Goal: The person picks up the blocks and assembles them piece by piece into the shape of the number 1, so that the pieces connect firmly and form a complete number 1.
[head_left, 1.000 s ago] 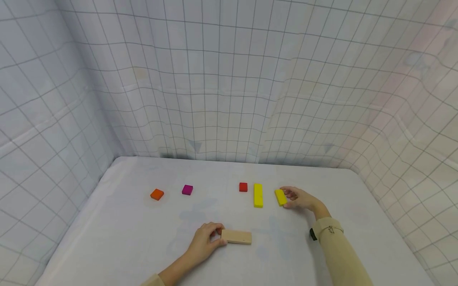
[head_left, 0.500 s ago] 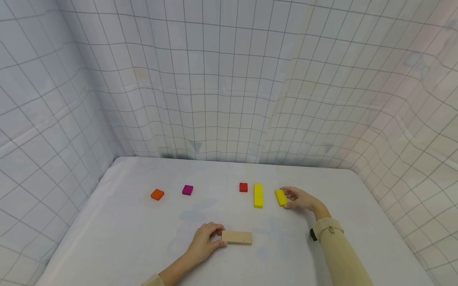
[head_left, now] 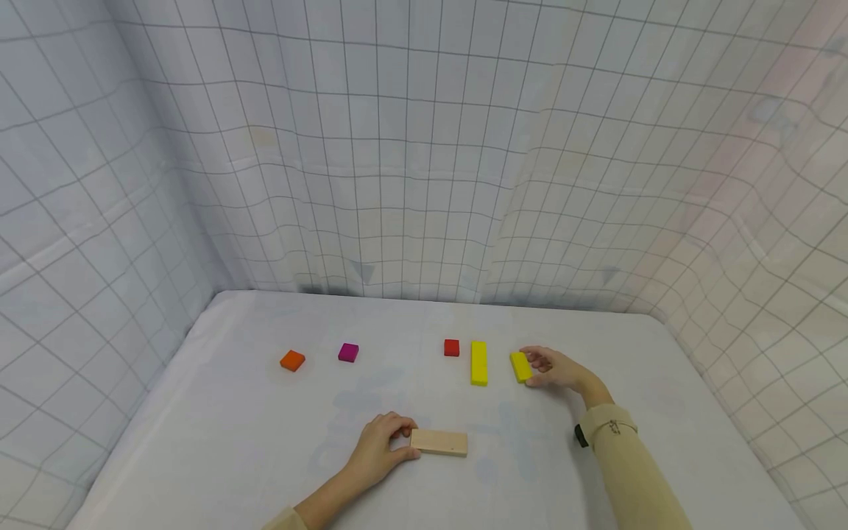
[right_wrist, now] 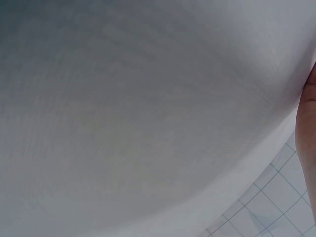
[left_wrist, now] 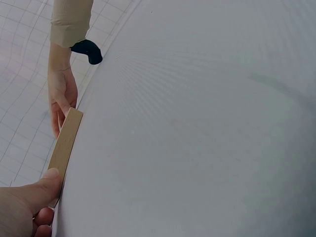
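Observation:
At the front middle of the white table, my left hand (head_left: 377,450) pinches the left end of a plain wooden block (head_left: 440,442), which lies flat. The left wrist view shows the thumb (left_wrist: 49,181) along one side of that block (left_wrist: 67,140), with fingers curled on the other side. Farther back and to the right, my right hand (head_left: 559,369) holds a short yellow block (head_left: 521,366) between thumb and fingers at its right side. Only a strip of the right hand (right_wrist: 307,143) enters the right wrist view; the yellow block is out of that frame.
A longer yellow block (head_left: 479,363) lies left of the short one, with a small red block (head_left: 452,347) beside it. Toward the left are a purple block (head_left: 348,352) and an orange block (head_left: 292,361). Grid-patterned curtains (head_left: 424,184) enclose the white table (head_left: 218,412).
Both hands keep their places and their holds. The wooden block's right end has swung very slightly toward the near edge; the other blocks lie as before.

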`<state>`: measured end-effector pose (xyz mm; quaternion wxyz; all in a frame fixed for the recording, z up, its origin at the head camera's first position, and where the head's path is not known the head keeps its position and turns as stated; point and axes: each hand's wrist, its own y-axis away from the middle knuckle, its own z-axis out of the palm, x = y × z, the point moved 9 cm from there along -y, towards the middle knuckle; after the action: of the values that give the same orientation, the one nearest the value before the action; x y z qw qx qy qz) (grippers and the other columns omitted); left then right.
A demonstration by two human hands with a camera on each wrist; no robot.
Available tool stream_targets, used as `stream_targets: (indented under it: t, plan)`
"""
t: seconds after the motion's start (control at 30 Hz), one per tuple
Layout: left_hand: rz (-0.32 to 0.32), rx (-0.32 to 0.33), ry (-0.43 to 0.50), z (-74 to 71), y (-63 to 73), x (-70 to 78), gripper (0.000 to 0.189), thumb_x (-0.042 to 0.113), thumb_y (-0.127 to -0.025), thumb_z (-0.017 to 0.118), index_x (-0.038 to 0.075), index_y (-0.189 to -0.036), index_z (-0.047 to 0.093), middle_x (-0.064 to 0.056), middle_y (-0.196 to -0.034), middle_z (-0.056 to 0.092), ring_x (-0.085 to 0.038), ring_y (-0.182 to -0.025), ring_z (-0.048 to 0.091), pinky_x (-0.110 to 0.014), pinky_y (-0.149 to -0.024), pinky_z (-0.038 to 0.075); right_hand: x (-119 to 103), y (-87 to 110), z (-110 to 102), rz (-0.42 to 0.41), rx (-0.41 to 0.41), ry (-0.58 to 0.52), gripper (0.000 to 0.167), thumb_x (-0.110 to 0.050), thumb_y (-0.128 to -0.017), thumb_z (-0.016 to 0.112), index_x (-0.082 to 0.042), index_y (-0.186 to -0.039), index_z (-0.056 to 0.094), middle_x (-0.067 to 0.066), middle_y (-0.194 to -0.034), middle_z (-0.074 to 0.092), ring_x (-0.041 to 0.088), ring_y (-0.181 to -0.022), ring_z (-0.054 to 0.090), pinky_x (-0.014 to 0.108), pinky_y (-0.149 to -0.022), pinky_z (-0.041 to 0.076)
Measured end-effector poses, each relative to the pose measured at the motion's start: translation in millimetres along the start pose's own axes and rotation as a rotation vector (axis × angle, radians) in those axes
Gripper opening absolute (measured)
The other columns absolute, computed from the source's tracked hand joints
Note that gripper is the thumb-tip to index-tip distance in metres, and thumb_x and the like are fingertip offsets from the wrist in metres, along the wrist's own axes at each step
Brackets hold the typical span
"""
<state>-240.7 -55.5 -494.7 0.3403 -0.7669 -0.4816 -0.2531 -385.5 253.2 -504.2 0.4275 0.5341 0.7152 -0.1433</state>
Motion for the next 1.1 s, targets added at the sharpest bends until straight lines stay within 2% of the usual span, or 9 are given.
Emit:
stream_targets:
  t: [0.3,0.63,0.97,1.1]
  plan:
    - [-0.002,-0.004,0.005,0.7,0.8,-0.3,0.034,0.031,-0.068,0.076,0.013,-0.094,0.063,0.011,-0.079,0.051,-0.006,-0.073,0.041,-0.026,-0.068,0.033,-0.5,-0.5,0.4,0.003,0.010,-0.005,0.068,-0.016,-0.074,0.076,-0.002,-0.132,0.043,0.015,-0.119,0.048,0.025,-0.102,0.046,0.043,-0.091,0.038]
    - [-0.003,-0.007,0.006,1.7,1.1,-2.2,0.035,0.034,-0.069,0.075,0.014,-0.095,0.063,0.012,-0.080,0.051,-0.006,-0.074,0.040,-0.027,-0.069,0.033,-4.1,0.4,-3.4,-0.004,0.062,0.001,0.065,-0.014,-0.073,0.077,0.000,-0.127,0.045,0.013,-0.108,0.052,0.024,-0.096,0.049,0.038,-0.085,0.041]
    - [0.000,0.007,0.006,1.6,1.3,-2.0,0.034,0.033,-0.069,0.076,0.014,-0.095,0.063,0.012,-0.080,0.052,-0.005,-0.075,0.041,-0.027,-0.069,0.033,-10.8,6.0,-12.6,-0.070,0.134,0.046,0.064,-0.018,-0.074,0.076,-0.006,-0.128,0.045,0.014,-0.109,0.053,0.023,-0.094,0.052,0.038,-0.082,0.044]
    - [-0.001,0.007,0.004,1.6,1.3,-2.8,0.034,0.034,-0.069,0.076,0.015,-0.094,0.063,0.012,-0.080,0.052,-0.005,-0.075,0.041,-0.027,-0.069,0.033,-16.8,8.8,-14.2,-0.102,0.149,0.016,0.063,-0.018,-0.075,0.075,-0.005,-0.129,0.044,0.015,-0.108,0.053,0.025,-0.095,0.053,0.039,-0.083,0.044]
